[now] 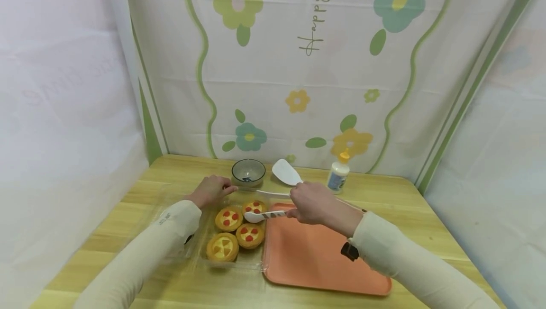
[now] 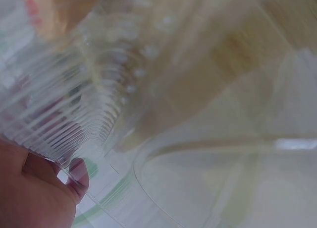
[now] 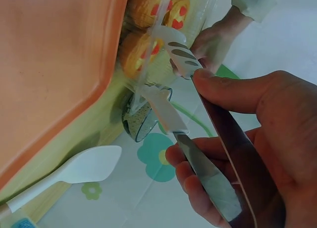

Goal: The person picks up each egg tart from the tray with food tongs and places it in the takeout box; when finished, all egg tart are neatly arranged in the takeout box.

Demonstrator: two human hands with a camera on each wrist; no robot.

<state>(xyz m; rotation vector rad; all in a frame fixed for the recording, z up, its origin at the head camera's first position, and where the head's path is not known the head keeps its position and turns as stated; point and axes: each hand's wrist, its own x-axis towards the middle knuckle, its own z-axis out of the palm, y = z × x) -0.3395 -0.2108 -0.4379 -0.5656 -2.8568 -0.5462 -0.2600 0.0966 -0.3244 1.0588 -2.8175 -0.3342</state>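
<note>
My right hand (image 1: 313, 203) grips a pair of tongs (image 3: 183, 53) with steel arms and white slotted tips. The tips are spread apart over the near-tray side of a clear plastic box (image 1: 239, 266), one above the egg tarts (image 1: 250, 235). Several tarts lie in the box, most topped with red pieces and one with yellowish pieces (image 1: 222, 247). At the box's far left edge, my left hand (image 1: 211, 190) pinches the clear plastic; its thumb (image 2: 78, 173) shows beside the ridged corner. None of the tarts is between the tong tips.
An orange tray (image 1: 324, 257) lies right of the box. Behind them stand a glass bowl (image 1: 249, 172), a white spatula (image 1: 286, 172) and a white bottle (image 1: 338, 177) with an orange cap. A flowered cloth (image 1: 273, 72) hangs behind the wooden table (image 1: 102, 233).
</note>
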